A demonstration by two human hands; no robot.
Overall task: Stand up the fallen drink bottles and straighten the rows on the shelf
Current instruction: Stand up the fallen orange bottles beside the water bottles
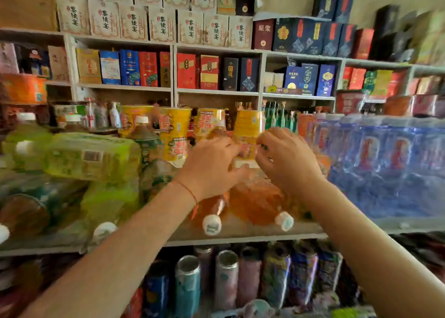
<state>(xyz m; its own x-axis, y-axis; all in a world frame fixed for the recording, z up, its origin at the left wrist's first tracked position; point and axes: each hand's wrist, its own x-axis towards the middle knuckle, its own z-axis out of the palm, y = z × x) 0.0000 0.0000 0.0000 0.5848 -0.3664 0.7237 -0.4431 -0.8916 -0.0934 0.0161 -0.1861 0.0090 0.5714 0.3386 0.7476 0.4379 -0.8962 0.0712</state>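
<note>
My left hand [212, 166]: reaching forward at the centre of the frame, back of the hand toward me, a red string around the wrist; the fingers curl in toward a yellow-labelled bottle [245, 134], and I think they touch it, though blur hides the tips.
My right hand [286, 159]: just right of the left one and at the same height, fingers bent and bunched close to that bottle's label; I cannot tell whether they pinch anything.
Yellow-labelled bottle: upright between my two hands, just above centre, one of a row of such bottles [174, 134] running leftward.
Fallen orange drink bottles [255, 202]: lying on their sides on the shelf board [240, 238] directly below my hands, between my forearms, apart from my fingers.
Their white caps [212, 224]: pointing toward me at the shelf's front edge, one under my left wrist, another [284, 221] beside my right forearm.
Green-wrapped bottle pack [91, 157]: left of centre, lying tilted on other green bottles.
Water bottle packs [385, 154]: right of the frame, blue-tinted wrap with red labels, next to my right hand.
Cans [187, 284]: lower centre, on the shelf beneath, tops facing me.
Boxed liquor [149, 68]: upper shelves, standing in rows of red, blue and cream cartons.
</note>
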